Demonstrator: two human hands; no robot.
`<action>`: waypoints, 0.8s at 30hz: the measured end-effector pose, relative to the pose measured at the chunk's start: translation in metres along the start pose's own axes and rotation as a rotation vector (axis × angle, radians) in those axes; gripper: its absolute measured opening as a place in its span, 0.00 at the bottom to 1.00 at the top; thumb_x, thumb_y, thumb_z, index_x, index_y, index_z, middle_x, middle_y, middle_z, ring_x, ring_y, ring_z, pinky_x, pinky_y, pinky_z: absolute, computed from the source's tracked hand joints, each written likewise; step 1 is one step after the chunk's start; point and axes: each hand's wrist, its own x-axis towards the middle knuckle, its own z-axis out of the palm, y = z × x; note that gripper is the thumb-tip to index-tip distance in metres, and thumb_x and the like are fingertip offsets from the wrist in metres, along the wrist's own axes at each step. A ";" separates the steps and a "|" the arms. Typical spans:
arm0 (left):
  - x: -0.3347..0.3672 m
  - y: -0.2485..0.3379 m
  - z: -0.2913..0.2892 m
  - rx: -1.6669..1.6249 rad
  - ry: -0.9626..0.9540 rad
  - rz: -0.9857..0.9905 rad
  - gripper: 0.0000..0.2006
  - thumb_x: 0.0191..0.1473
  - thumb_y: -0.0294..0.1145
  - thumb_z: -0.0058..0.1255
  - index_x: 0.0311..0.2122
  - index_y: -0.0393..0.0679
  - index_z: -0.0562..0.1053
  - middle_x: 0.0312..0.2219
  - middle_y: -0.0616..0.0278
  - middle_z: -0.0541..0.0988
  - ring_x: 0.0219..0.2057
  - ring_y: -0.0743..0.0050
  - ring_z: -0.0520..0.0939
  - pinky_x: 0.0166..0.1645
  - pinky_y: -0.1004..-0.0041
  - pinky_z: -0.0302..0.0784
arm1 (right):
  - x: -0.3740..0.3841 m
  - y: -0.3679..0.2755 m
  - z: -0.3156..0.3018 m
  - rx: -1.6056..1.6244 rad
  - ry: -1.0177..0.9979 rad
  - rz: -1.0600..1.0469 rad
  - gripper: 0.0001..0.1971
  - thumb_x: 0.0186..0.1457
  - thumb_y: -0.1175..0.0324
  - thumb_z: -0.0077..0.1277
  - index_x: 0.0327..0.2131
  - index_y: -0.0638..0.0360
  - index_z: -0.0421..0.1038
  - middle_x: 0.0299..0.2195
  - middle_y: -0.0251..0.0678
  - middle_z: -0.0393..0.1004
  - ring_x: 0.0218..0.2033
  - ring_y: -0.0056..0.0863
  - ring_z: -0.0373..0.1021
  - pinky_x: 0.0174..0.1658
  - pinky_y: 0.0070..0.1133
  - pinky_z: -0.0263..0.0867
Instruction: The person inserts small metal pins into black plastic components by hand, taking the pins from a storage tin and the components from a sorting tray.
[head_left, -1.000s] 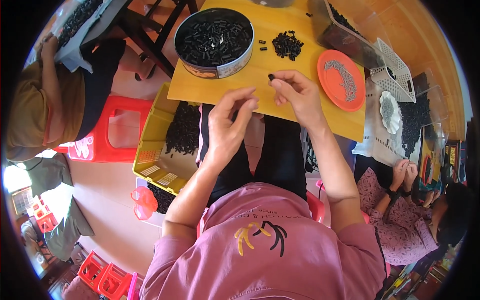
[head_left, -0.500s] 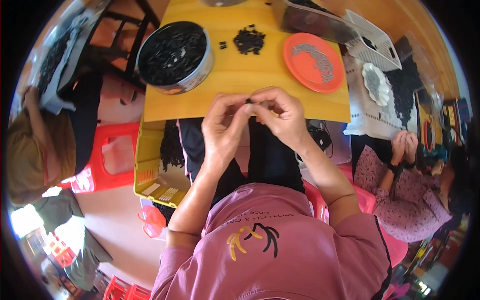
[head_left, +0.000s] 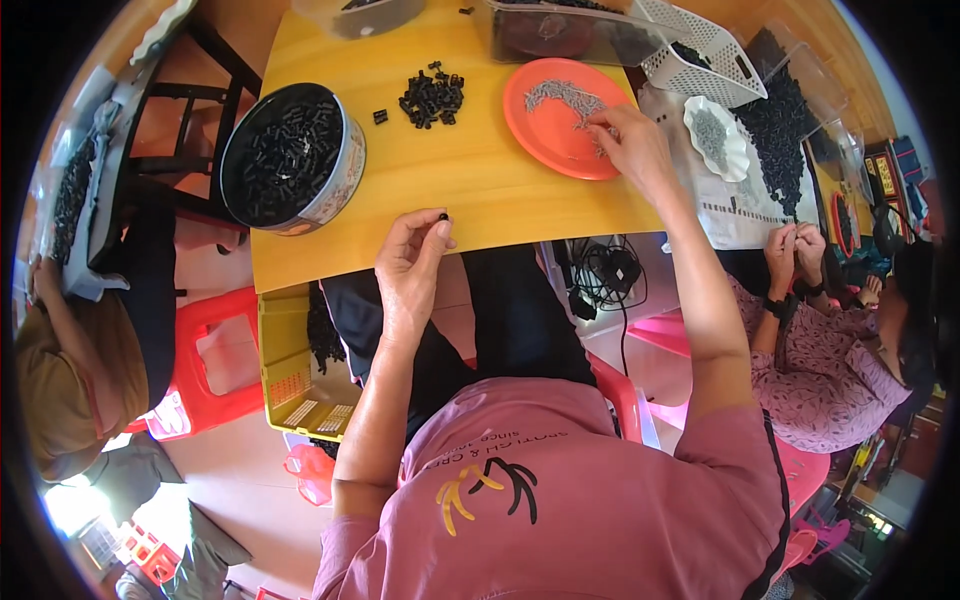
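While the left hand (head_left: pixel 408 265) grips a small black piece (head_left: pixel 444 216) between the tips of the thumb and index finger, the right hand (head_left: pixel 638 148) is positioned over the right side of the orange plate (head_left: pixel 545 133). The black piece is located above the near part of the yellow surface (head_left: pixel 470 185), well apart from the plate. The right fingertips are bent downward at the grey parts (head_left: pixel 562 97), which form a curved band on the plate; whether a part is pinched there cannot be told, as the fingers hide the contact point. The two hands are well apart. A round tin (head_left: pixel 347 165), filled with black parts (head_left: pixel 285 155), stands at the left of the surface. A pile of black pieces (head_left: pixel 432 98) lies between the tin and the plate. Behind the plate stands a clear tub (head_left: pixel 512 42); to its right is a white perforated basket (head_left: pixel 737 85). Farther right, a white scalloped dish (head_left: pixel 738 165) containing grey bits (head_left: pixel 710 135) rests beside a heap of black material (head_left: pixel 775 125). At the right, a co-worker's hands (head_left: pixel 795 247) are held close together. Below the left side of the surface is a yellow crate (head_left: pixel 275 345).
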 end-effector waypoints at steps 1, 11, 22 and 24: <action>0.001 0.000 0.000 0.011 0.000 -0.006 0.09 0.59 0.25 0.51 0.44 0.35 0.73 0.33 0.65 0.76 0.32 0.81 0.77 0.40 0.79 0.74 | 0.002 0.005 0.000 -0.068 -0.032 -0.006 0.08 0.54 0.67 0.53 0.36 0.56 0.76 0.35 0.39 0.75 0.32 0.40 0.74 0.36 0.32 0.70; 0.000 0.001 -0.004 0.038 -0.029 -0.035 0.10 0.59 0.27 0.52 0.44 0.34 0.72 0.32 0.64 0.77 0.33 0.79 0.77 0.43 0.79 0.72 | 0.017 0.008 0.014 -0.244 -0.107 -0.146 0.07 0.54 0.65 0.53 0.37 0.52 0.77 0.37 0.34 0.74 0.35 0.39 0.74 0.37 0.32 0.70; 0.002 0.000 -0.008 0.035 -0.049 -0.043 0.10 0.58 0.26 0.52 0.44 0.34 0.72 0.33 0.63 0.77 0.33 0.78 0.78 0.43 0.78 0.72 | 0.020 -0.008 -0.003 0.089 -0.071 -0.007 0.10 0.53 0.66 0.54 0.38 0.59 0.73 0.36 0.38 0.74 0.32 0.36 0.73 0.37 0.30 0.69; 0.001 0.001 -0.010 0.027 -0.045 -0.044 0.10 0.58 0.26 0.52 0.44 0.34 0.72 0.32 0.63 0.77 0.33 0.78 0.78 0.43 0.78 0.72 | 0.020 -0.011 -0.015 0.083 -0.178 -0.052 0.10 0.53 0.67 0.54 0.38 0.59 0.73 0.36 0.38 0.75 0.33 0.37 0.73 0.38 0.30 0.69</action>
